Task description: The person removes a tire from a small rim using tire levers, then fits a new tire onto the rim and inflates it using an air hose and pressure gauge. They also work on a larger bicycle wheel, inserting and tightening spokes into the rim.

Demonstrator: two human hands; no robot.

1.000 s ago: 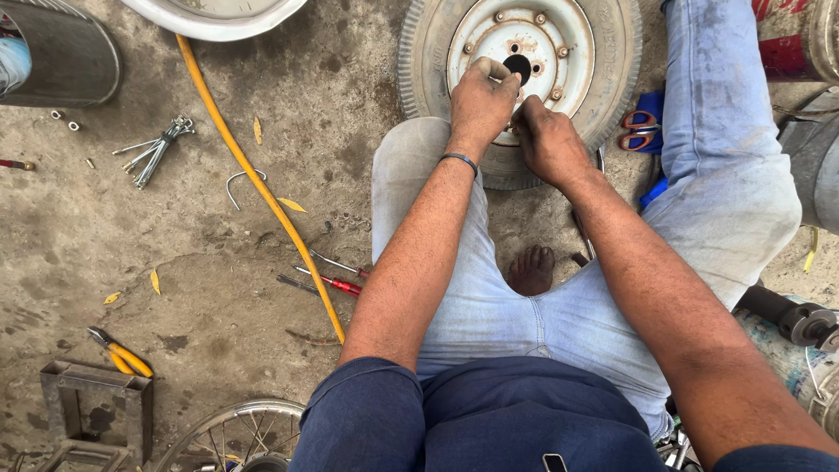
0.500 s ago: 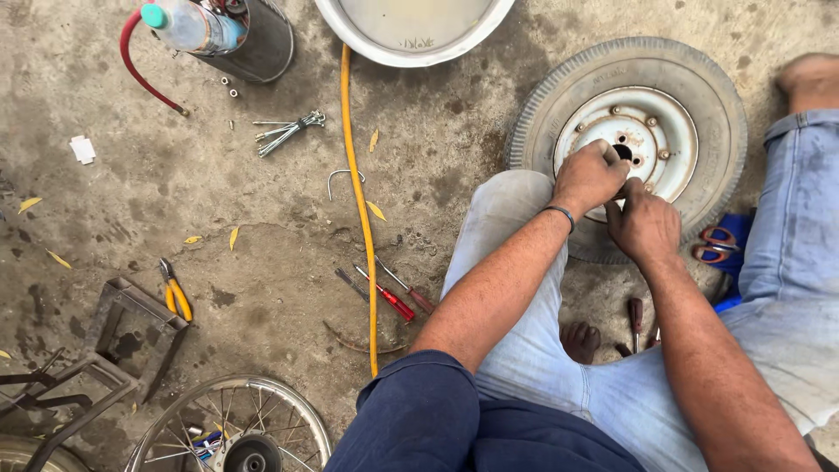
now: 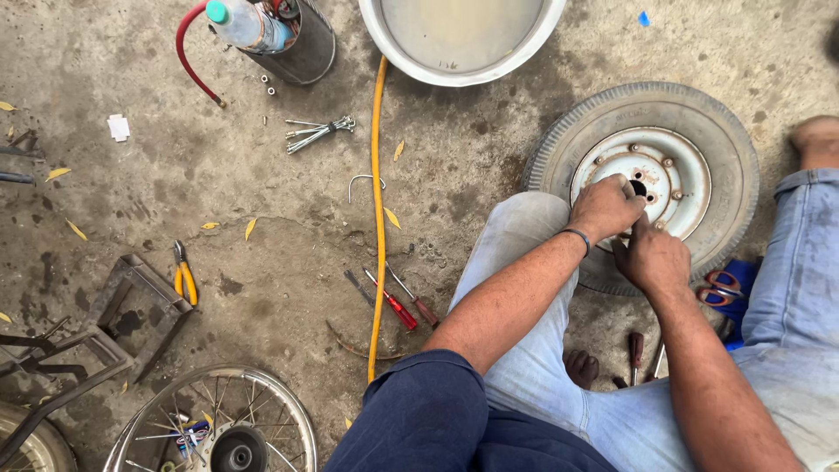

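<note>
Both hands work at the hub of a small wheel lying flat on the concrete floor.

The left hand (image 3: 603, 208) and right hand (image 3: 651, 258) press their fingers onto the white, rust-flecked steel rim (image 3: 642, 179) by its centre hole, gripping nothing loose; the ribbed rubber tyre (image 3: 725, 140) sits between the person's denim-clad knees. Open floor lies to the left, crossed by a yellow hose (image 3: 377, 210), with red-handled screwdrivers (image 3: 398, 306) near it and a water-filled basin (image 3: 463, 39) at the top edge.

left hand (image 3: 605, 208) on wheel hub (image 3: 642, 179) | right hand (image 3: 651, 260) beside it | yellow hose (image 3: 377, 218) on floor
</note>
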